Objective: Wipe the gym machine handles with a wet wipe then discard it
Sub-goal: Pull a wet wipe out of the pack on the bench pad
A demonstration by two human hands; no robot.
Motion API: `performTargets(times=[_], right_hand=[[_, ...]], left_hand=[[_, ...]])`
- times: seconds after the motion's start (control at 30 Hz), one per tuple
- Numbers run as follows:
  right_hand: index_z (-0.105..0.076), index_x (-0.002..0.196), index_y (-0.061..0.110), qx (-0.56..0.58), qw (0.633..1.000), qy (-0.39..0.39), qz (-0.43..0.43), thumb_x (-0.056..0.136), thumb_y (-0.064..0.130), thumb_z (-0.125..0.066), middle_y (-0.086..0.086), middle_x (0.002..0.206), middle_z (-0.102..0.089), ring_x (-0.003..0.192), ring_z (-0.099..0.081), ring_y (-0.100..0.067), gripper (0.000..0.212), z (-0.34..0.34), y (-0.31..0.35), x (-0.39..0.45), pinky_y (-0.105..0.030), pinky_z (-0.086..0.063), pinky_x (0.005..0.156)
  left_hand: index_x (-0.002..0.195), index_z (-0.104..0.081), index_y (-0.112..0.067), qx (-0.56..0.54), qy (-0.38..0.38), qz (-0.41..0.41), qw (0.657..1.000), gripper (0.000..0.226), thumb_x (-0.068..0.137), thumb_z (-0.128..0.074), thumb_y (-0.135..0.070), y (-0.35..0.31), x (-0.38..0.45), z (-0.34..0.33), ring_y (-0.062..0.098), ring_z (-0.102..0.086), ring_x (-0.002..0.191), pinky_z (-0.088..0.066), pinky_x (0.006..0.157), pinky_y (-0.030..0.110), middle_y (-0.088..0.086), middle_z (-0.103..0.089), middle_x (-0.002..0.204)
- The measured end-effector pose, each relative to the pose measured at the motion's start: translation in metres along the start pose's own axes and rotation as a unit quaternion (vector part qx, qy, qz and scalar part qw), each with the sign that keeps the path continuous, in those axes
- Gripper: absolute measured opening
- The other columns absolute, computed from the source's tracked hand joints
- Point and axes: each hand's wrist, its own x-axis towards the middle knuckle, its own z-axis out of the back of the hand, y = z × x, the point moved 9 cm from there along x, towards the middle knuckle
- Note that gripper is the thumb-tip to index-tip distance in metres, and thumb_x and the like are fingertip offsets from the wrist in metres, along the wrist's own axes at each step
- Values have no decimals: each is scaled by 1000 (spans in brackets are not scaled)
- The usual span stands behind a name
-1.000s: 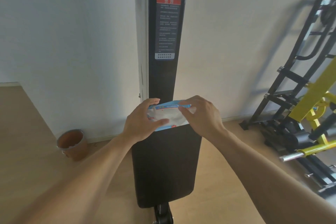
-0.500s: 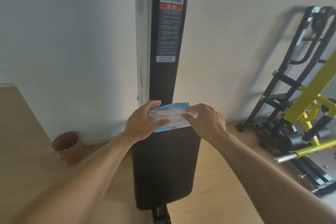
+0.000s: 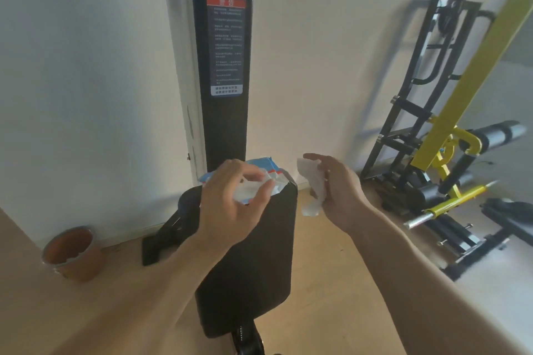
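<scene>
1. One warning label (image 3: 226,34) on the black upright column (image 3: 222,124) carries Chinese text under a red band; the fine print is unreadable.
2. Left hand (image 3: 233,204): fingers curled, gripping the blue-and-white wipe pack (image 3: 259,179) at the top of the black pad (image 3: 259,253).
3. Right hand (image 3: 334,187): pinches a white wet wipe (image 3: 313,184), hanging free just beside the pack.

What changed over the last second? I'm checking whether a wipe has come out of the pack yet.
Yes. The right hand has pulled a white wet wipe out and moved rightward, clear of the blue-and-white wipe pack; before, both hands were on the pack. The left hand still holds the pack on the black padded seat. The brown bin is unchanged.
</scene>
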Motion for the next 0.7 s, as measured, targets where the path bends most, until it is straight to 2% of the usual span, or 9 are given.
performTargets(times=[0.03, 0.07, 0.1, 0.17, 0.23, 0.33, 0.43, 0.57, 0.7], right_hand=[[-73, 106, 11, 5, 1000, 11, -7, 89, 9, -50, -8, 106, -61, 79, -51, -21, 28, 6, -4, -5, -29, -42, 58], [-72, 109, 10, 3, 1000, 25, -8, 89, 5, -50, -10, 107, -60, 81, -51, -22, 30, 10, -6, -11, -30, -42, 60], [-71, 111, 9, 0, 999, 42, -4, 89, 2, -52, -11, 108, -61, 85, -52, -23, 30, 15, -8, -16, -30, -44, 63], [-67, 114, 7, -6, 998, 63, 14, 91, 0, -59, -15, 109, -63, 90, -58, -27, 26, 31, -11, -25, -30, -50, 68], [-68, 113, 8, -41, 997, 47, 37, 90, 2, -67, -14, 109, -69, 93, -67, -27, 23, 53, -15, -31, -31, -57, 70], [-75, 104, 15, -101, 993, 20, 50, 85, 16, -77, -7, 102, -76, 94, -73, -27, 20, 89, -23, -35, -35, -61, 77], [-77, 99, 16, -114, 992, 15, 51, 86, 14, -76, -4, 97, -77, 89, -74, -21, 13, 125, -31, -35, -27, -60, 72], [-79, 89, 18, -108, 993, -25, 51, 87, 10, -75, -3, 85, -78, 75, -71, -15, 9, 191, -39, -28, -25, -59, 67], [-76, 87, 15, -114, 993, 14, 22, 91, 14, -71, -7, 79, -75, 69, -69, -17, 7, 247, -51, -21, -25, -58, 62]], left_hand=[[88, -64, -21, -54, 30, 54, 997, 17, 91, -66, -37, -7, -6, -17, 6, -66, 80, -53, 72, 12, -9, -71, 84], [83, -63, -21, -117, 65, 144, 981, 19, 93, -65, -37, -9, -14, -37, 7, -67, 74, -53, 68, 13, -10, -71, 76], [85, -64, -20, -187, 103, 247, 945, 22, 92, -65, -41, -9, -27, -59, 8, -68, 70, -54, 65, 16, -9, -70, 72], [98, -65, -21, -281, 153, 408, 855, 37, 80, -66, -54, -7, -60, -99, 12, -71, 75, -58, 68, 25, -5, -73, 81], [106, -65, -26, -302, 188, 465, 811, 44, 75, -68, -57, -12, -83, -124, 15, -73, 88, -59, 81, 35, -4, -75, 94], [105, -71, -22, -293, 183, 453, 822, 24, 89, -68, -39, -25, -97, -144, 18, -73, 94, -58, 87, 41, 0, -77, 97], [103, -73, -18, -246, 150, 457, 841, 19, 97, -63, -32, -29, -109, -158, 21, -73, 94, -60, 87, 41, 1, -77, 96], [92, -71, -16, -198, 116, 506, 831, 24, 96, -60, -37, -41, -132, -193, 28, -67, 91, -51, 95, 53, -1, -72, 84], [97, -67, -20, -193, 113, 540, 811, 32, 101, -49, -46, -77, -156, -245, 27, -66, 98, -49, 97, 48, 2, -71, 94]])
